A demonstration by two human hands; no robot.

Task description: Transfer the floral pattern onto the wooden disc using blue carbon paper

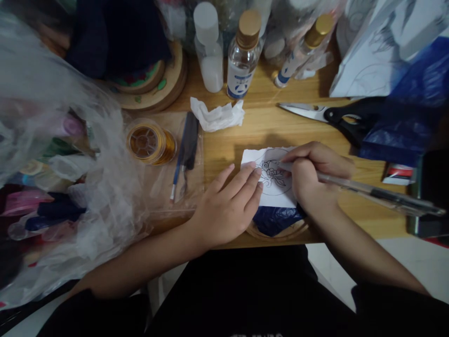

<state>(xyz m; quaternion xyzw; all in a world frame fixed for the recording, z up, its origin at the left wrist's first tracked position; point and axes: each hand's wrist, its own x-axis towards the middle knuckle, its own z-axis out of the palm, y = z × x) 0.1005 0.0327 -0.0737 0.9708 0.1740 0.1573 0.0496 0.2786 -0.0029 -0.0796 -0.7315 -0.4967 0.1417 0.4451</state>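
A white paper [280,199] bears a line drawing inside a circle. My left hand [229,203] rests on the paper's left side, fingers spread. My right hand [310,175] is closed round a long clear pen [372,191], whose tip points at the drawing near the paper's right side. Beneath the paper shows dark blue plastic [275,219] over a round wooden hoop [291,233], partly hidden, at the table's front edge.
Black-handled scissors [336,114] lie behind my right hand. Bottles [242,61] and crumpled tissue [220,114] stand and lie farther back. A spool of golden thread [150,142], a brush [178,164] and plastic bags [101,187] are left; blue plastic [396,126] lies right.
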